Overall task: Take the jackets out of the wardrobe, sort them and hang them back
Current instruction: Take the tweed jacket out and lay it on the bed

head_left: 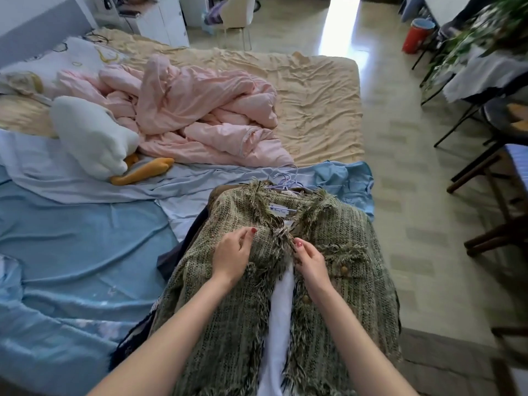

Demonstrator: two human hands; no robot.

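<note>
Jacket (337, 238) on bed (320, 90) | hands (232, 254) (311, 260) pinching front edges

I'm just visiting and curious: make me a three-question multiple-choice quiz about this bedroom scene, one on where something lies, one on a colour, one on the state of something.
1. Where does the white plush toy lie?
A. on the floor
B. on the bed, left of the pink quilt
C. on the chair

2. What colour is the fringed jacket under the hands?
A. green
B. red
C. black

3. How is the jacket's front lower down?
A. buttoned shut
B. zipped
C. parted, white lining showing

Answers:
1 B: the white plush toy rests on the bed beside the pink quilt.
2 A: the jacket is a green knit weave with fringed edges.
3 C: below the left hand and right hand, which hold the front edges, the white lining shows between them.
</note>
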